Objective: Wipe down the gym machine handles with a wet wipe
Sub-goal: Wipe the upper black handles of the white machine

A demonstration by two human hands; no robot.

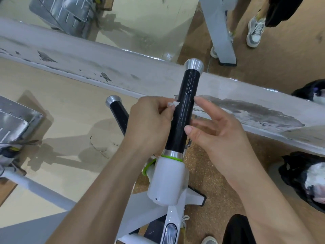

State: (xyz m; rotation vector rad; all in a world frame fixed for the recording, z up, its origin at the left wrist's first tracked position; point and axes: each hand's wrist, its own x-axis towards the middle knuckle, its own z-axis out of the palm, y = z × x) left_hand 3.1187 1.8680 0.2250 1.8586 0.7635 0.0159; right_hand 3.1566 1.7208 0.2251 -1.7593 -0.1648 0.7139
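A black machine handle point(182, 110) with a silver end cap stands upright in the middle, set in a white housing point(167, 180) with a green ring. My left hand point(149, 120) holds a crumpled white wet wipe point(173, 104) against the handle's left side. Just right of the handle, my right hand point(216, 127) hovers with relaxed fingers spread, holding nothing. A second black handle point(119, 115) with a silver cap leans at the left, partly hidden behind my left hand.
A worn white ledge point(88, 67) runs across below a mirror. White frame legs point(221, 32) stand at the back right, beside another person's sneakers point(255, 30). A dark bag point(306, 180) lies at the right on the cork floor point(211, 182).
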